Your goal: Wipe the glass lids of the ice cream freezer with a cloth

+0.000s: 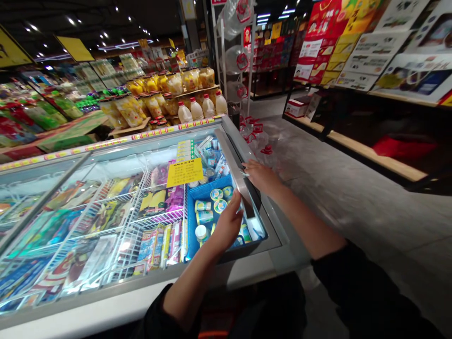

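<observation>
A chest freezer [243, 278] with sliding glass lids spreads out below me. My left hand [226, 225] lies over the right end of the lid, thumb stretched up beside the grey lid frame [229, 153]; the thumb is apart from the fingers, which are partly hidden. Beyond it, my right hand [261, 178] reaches across the freezer's right rim, fingers extended with their tips at the frame. A small pale patch shows at those fingertips, too small to name. Under the glass sits a blue basket [191, 230] of ice cream tubs [220, 206]. A yellow sign [184, 173] is on the glass.
White wire dividers [122, 235] separate packaged frozen goods. Milk bottles [197, 109] and jars of fruit [174, 84] stand behind the freezer. At right, a shelf [377, 155] holds gift boxes [367, 61]. Clear plastic bottles with red handles [252, 128] are on the floor.
</observation>
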`<state>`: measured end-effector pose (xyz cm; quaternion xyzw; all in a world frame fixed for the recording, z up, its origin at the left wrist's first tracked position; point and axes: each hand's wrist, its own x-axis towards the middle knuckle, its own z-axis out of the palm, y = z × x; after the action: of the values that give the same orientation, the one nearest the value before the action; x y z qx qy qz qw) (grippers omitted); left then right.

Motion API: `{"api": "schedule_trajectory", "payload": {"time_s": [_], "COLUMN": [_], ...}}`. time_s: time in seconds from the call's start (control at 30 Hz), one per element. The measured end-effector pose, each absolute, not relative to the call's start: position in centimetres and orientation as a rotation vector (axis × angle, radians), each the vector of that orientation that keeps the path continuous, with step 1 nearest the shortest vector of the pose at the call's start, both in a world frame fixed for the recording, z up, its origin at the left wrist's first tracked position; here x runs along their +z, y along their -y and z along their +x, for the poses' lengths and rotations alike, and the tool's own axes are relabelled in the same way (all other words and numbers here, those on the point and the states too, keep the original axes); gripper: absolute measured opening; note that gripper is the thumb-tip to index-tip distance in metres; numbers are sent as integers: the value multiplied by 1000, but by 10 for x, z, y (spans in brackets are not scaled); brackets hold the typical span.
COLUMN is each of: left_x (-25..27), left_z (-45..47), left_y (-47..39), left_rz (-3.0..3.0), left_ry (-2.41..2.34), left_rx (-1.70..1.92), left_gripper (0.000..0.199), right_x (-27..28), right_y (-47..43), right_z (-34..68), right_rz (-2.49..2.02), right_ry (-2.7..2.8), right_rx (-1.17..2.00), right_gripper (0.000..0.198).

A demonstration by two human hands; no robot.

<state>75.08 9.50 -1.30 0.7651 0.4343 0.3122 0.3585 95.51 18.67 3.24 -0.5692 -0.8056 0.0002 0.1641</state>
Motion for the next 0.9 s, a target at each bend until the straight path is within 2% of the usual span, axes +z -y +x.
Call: {"api": "schedule_trajectory", "payload": {"time_s": [0.27,0.5,0.6,0.73,0.9], "left_x": [-8,12,25,26,7], "left_z": [751,768,778,790,799], "left_y": [-98,-122,-149,-178,-186], "left_rz": [1872,1888,1945,2040,2168], "left_ry": [-1040,-1229,-1258,-1257,-1228], "left_rx": [898,881,876,911,1003], "left_gripper": [69,79,70,59,58], "right_x": [6,17,18,6,0], "right_y": [-118,-184,-191,-153,-136], "right_z": [979,965,964,977,982], "right_rz": [-1508,-1621,-1606,-1514,-1485], "right_ry": [2374,2331,2358,2343,2289], "right_rx": [13,-35,5,76,93], "right_gripper": [41,41,38,44,39]}}
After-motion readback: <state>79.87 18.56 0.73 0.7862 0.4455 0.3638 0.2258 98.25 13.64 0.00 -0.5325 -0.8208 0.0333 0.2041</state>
